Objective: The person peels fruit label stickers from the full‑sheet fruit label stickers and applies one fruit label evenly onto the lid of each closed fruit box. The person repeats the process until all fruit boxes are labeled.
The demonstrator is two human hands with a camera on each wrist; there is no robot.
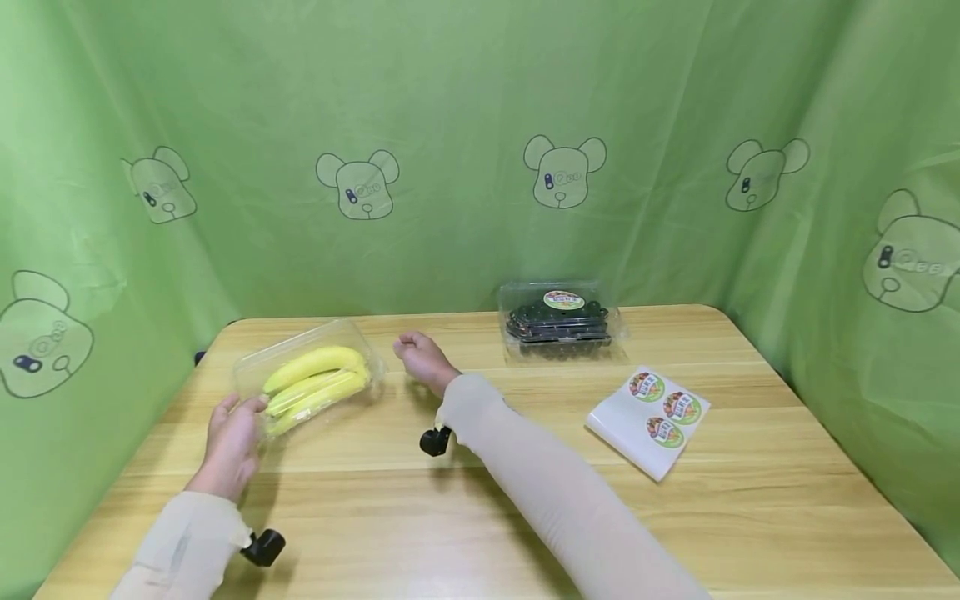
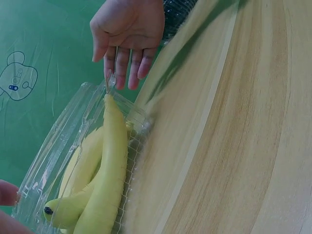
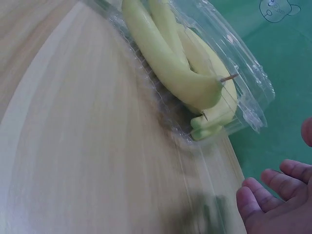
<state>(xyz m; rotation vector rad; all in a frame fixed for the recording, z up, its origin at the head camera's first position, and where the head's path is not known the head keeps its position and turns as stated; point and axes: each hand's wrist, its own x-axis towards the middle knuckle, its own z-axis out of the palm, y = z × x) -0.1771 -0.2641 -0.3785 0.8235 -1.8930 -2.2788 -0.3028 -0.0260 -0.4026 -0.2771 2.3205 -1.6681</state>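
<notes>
A clear plastic clamshell box (image 1: 300,340) with yellow bananas (image 1: 315,392) inside lies slanted on the left of the table. At its near left corner, my left hand (image 1: 232,442) holds the box between thumb and fingers; only fingertips (image 2: 7,193) show at the lower left in the left wrist view. My right hand (image 1: 425,360) is just beyond the box's right end, apart from it. Its palm and spread, relaxed fingers show in the left wrist view, holding nothing. In the right wrist view, banana stems and tips show through the plastic.
A second clear clamshell box (image 1: 558,321) of dark grapes, with a round fruit sticker (image 1: 564,300) on its lid, stands at the back. Right of centre lies a white sticker sheet (image 1: 633,425) with several round labels. Green curtains (image 1: 480,242) enclose the wooden table (image 1: 525,408).
</notes>
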